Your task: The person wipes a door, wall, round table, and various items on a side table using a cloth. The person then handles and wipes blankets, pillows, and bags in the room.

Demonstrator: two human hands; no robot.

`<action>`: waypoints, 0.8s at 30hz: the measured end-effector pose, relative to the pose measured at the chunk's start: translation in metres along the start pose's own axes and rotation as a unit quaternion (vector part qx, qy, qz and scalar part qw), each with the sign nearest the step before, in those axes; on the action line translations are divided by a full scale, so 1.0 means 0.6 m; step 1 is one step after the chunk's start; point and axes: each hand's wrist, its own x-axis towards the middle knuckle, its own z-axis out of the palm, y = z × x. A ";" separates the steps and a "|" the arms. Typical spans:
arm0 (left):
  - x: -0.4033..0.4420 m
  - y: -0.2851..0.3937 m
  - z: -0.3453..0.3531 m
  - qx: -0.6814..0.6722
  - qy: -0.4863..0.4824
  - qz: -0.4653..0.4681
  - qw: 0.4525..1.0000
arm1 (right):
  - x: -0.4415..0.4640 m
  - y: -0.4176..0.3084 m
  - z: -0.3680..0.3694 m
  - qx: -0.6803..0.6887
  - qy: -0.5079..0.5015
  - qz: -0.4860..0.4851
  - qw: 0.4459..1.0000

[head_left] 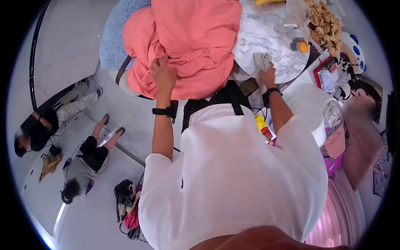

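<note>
Grasping cloth (261, 61), the right grip (268, 75) is near an orange-capped jar (301, 46), left grip (164, 76) unclenched.

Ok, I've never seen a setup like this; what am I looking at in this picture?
There's no machine: a person works bare-handed, wearing one camera on their head. It looks forward and down, through a wide lens that curves the view. The left hand is at the coral blanket; whether it grips the fabric isn't clear. The right hand holds a crumpled pale cloth or wipe at the marble-patterned tabletop, where an orange-capped container sits near tan roses.
</note>
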 end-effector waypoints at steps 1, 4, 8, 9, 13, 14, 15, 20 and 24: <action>-0.001 0.002 0.004 0.029 0.075 0.054 0.995 | -0.007 -0.010 0.016 0.016 -0.043 -0.016 0.999; 0.000 0.004 0.015 0.052 0.115 0.109 0.986 | -0.001 -0.058 0.078 -0.032 -0.118 -0.113 0.986; 0.010 -0.005 0.054 0.064 0.044 0.068 0.995 | 0.018 -0.169 0.097 -0.128 -0.160 -0.121 0.971; 0.015 -0.004 0.062 0.065 0.041 0.066 0.995 | 0.032 -0.190 0.086 -0.140 -0.174 -0.123 0.967; 0.024 0.002 0.066 0.093 0.051 0.062 0.993 | 0.106 -0.203 0.046 -0.186 -0.213 -0.102 0.954; 0.026 0.008 0.068 0.100 0.052 0.056 0.992 | 0.117 -0.189 0.031 -0.195 -0.196 -0.087 0.957; 0.028 0.009 0.070 0.098 0.053 0.053 0.992 | 0.134 -0.169 0.020 -0.204 -0.176 -0.073 0.960; 0.029 -0.007 0.075 0.035 0.048 0.011 0.998 | 0.201 0.027 -0.021 -0.175 -0.139 0.087 0.971; 0.029 -0.028 0.093 0.057 0.055 0.044 0.996 | 0.149 0.077 -0.064 -0.135 -0.141 0.154 0.969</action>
